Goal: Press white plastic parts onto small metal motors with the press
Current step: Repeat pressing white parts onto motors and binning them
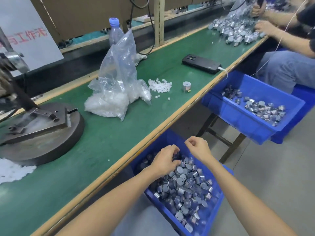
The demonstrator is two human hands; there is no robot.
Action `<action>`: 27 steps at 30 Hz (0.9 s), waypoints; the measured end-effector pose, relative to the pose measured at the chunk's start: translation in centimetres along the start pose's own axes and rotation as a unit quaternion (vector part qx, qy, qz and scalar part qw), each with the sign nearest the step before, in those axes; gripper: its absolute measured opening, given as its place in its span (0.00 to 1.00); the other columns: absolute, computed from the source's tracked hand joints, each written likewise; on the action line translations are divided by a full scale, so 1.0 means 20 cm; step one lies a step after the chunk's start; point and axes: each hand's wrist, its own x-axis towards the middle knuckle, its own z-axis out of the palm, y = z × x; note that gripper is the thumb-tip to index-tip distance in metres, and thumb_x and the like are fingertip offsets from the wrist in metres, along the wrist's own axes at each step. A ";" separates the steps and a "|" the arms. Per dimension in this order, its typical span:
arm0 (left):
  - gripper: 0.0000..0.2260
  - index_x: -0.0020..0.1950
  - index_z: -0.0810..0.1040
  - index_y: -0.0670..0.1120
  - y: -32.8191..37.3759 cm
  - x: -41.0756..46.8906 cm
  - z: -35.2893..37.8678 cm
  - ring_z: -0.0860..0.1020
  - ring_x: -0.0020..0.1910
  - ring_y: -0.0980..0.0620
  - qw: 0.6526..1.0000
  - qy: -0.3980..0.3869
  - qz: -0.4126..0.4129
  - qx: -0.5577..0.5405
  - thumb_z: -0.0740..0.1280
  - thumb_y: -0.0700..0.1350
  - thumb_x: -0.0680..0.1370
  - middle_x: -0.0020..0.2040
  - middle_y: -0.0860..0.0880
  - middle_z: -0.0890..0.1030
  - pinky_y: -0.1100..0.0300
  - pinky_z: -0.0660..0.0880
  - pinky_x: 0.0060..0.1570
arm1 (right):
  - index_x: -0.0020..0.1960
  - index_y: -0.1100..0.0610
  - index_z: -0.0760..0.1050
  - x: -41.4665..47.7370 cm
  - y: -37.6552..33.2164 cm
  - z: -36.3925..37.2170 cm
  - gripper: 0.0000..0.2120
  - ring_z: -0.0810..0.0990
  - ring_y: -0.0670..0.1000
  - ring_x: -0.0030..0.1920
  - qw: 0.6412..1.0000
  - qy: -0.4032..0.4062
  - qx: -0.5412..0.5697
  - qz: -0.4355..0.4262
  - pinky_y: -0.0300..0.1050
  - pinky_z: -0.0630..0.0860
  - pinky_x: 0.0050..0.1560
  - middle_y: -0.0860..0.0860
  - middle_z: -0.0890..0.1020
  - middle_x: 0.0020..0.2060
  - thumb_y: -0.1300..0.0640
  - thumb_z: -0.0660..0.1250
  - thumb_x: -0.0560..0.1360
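The fingers [175, 156] of the left hand [166, 159] are curled down into the heap of small metal motors [184, 188], closing on some of them, though how many they grip cannot be told. The right hand [197, 147] hangs just above the far side of the same heap with its fingers [188, 142] pinched together; whether anything sits between them cannot be told. The motors fill a blue bin [219, 217] that stands below the near edge of the counter [119, 143], and both forearms reach into it from the near side. On the green counter, to the left, stands the press [39, 130] with its round dark base and a flat fixture plate on top; loose white bits lie near its front. Farther along, at the middle, a clear plastic bag [117, 86] holds white plastic parts, and just right of it a small pile of white plastic parts [159, 86] lies loose. A single motor [186, 86] stands alone to the right of that pile. Beyond it lies a black phone [201, 63] with a white cable plugged in. Behind the bag stands a clear bottle [115, 31] with a blue cap. To the right, a second blue bin [247, 116] holds more motors. At the far right another person [288, 53] sits with hands among a pile of silver parts.
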 end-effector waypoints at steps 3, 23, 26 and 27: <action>0.17 0.63 0.71 0.45 0.08 -0.04 -0.10 0.73 0.46 0.54 0.999 0.020 0.029 -0.013 0.68 0.44 0.75 0.59 0.49 0.76 0.59 0.72 0.51 | 0.36 0.53 0.76 -0.02 -0.13 -0.08 0.09 0.74 0.49 0.35 0.997 0.067 0.029 -0.039 0.39 0.64 0.39 0.44 0.76 0.27 0.58 0.65 0.74; 0.11 0.56 0.77 0.43 -0.20 -0.90 -1.38 0.74 0.38 0.56 0.928 0.366 -0.056 0.043 0.69 0.41 0.74 0.48 0.51 0.80 0.72 0.66 0.39 | 0.34 0.56 0.72 -0.26 -1.63 0.37 0.12 0.72 0.37 0.28 0.900 -0.029 0.158 -0.406 0.27 0.66 0.33 0.44 0.72 0.25 0.67 0.67 0.74; 0.12 0.57 0.76 0.43 -0.28 -1.15 -1.52 0.74 0.37 0.57 0.912 0.397 -0.086 0.059 0.70 0.40 0.74 0.48 0.52 0.78 0.75 0.66 0.38 | 0.35 0.54 0.73 -0.40 -1.83 0.53 0.11 0.71 0.40 0.28 0.871 -0.085 0.165 -0.455 0.29 0.65 0.33 0.44 0.74 0.26 0.64 0.67 0.75; 0.12 0.57 0.76 0.44 -0.30 -1.23 -1.57 0.75 0.38 0.54 0.905 0.409 -0.098 0.066 0.70 0.40 0.74 0.48 0.53 0.77 0.75 0.67 0.38 | 0.35 0.54 0.73 -0.45 -1.89 0.58 0.11 0.71 0.40 0.28 0.859 -0.100 0.167 -0.474 0.29 0.65 0.33 0.43 0.73 0.26 0.64 0.67 0.75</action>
